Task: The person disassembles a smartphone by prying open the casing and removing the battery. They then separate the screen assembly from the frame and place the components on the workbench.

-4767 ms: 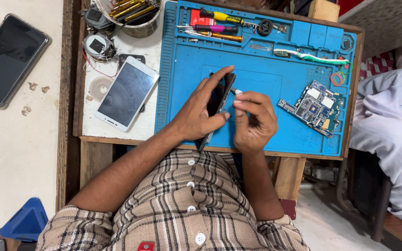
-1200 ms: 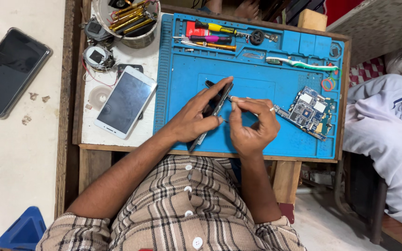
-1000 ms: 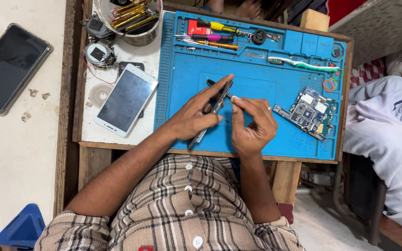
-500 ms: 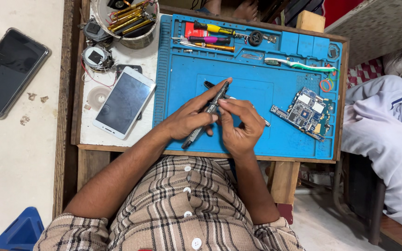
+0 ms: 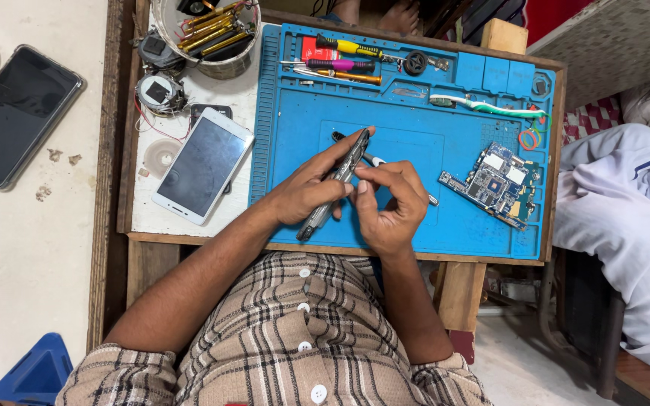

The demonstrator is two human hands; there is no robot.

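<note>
A blue work mat (image 5: 415, 218) was spread over most of the wooden table (image 5: 126, 150), its near and middle area left bare. Above that bare area a dark phone body (image 5: 338, 180) was held on edge, tilted, by the left hand (image 5: 306, 188), whose fingers were curled closed around it. The right hand (image 5: 389, 207) was pinched nearly closed against the phone body's upper edge, and a thin tool with a white tip (image 5: 378, 161) was seen beneath its fingers. A white phone (image 5: 203, 165) lay beside the mat's left edge, a circuit board (image 5: 494, 184) near its right edge. Screwdrivers (image 5: 340, 60) were lined along the far rim.
</note>
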